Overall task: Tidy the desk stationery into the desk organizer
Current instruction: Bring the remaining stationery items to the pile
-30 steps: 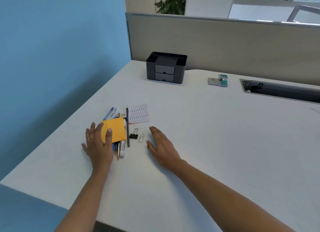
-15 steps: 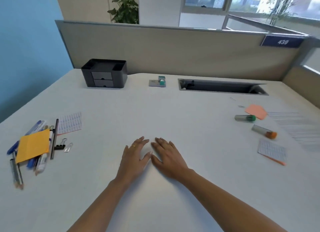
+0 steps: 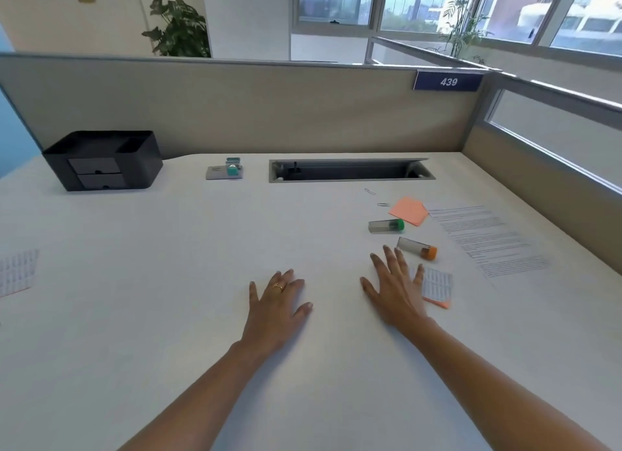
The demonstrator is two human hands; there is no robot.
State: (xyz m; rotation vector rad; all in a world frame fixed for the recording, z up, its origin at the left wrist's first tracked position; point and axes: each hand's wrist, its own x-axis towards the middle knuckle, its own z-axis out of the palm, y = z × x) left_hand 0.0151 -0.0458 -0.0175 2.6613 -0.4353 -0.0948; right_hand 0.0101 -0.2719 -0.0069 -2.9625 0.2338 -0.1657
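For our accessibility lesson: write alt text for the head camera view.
A person's left hand and right hand spread open over a white desk, the right partly covering a label sheet beside an orange-capped tube. A green-capped tube, pink note and printed page lie beyond; a black desk organizer stands far left.

Gold ring [image 3: 277, 287] on left hand [image 3: 274, 311]

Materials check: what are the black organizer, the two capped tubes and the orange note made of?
The organizer looks like matte black plastic: moulded rounded corners, no glare. The green-capped tube and orange-capped tube are probably smoky see-through plastic with opaque caps. The orange note is thin, flat, matte paper.
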